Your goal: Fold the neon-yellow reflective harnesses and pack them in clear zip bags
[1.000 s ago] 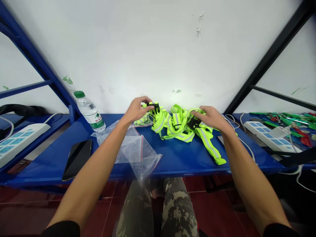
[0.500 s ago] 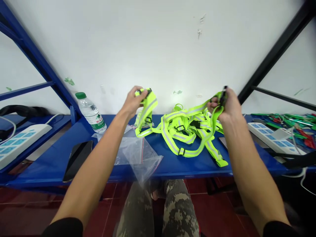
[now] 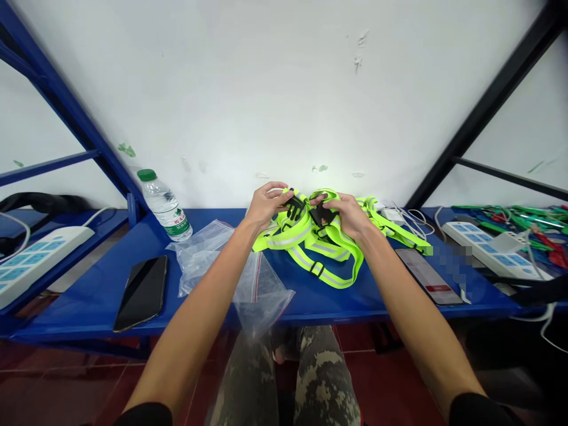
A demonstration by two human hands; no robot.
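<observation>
A neon-yellow reflective strap harness (image 3: 326, 255) with grey stripes lies bunched on the blue shelf (image 3: 89, 296) in front of me. My left hand (image 3: 265, 204) pinches one black buckle half (image 3: 294, 207) at the end of a strap. My right hand (image 3: 345, 214) grips the other black buckle half (image 3: 321, 215). The two buckle pieces sit close together between my hands, just above the pile. Loops of strap trail down toward the shelf's front edge and off to the right.
Clear zip bags (image 3: 248, 284) lie left of the harness. A black phone (image 3: 142, 291) and a water bottle (image 3: 163, 204) stand further left. A flat white card (image 3: 428, 275), white cables and power strips (image 3: 492, 251) lie to the right. Another power strip (image 3: 31, 257) is at far left.
My hands, raised and apart with the strap ends half a second ago, have come down and together over the pile, bringing the two buckle halves close. The harness has bunched up again.
</observation>
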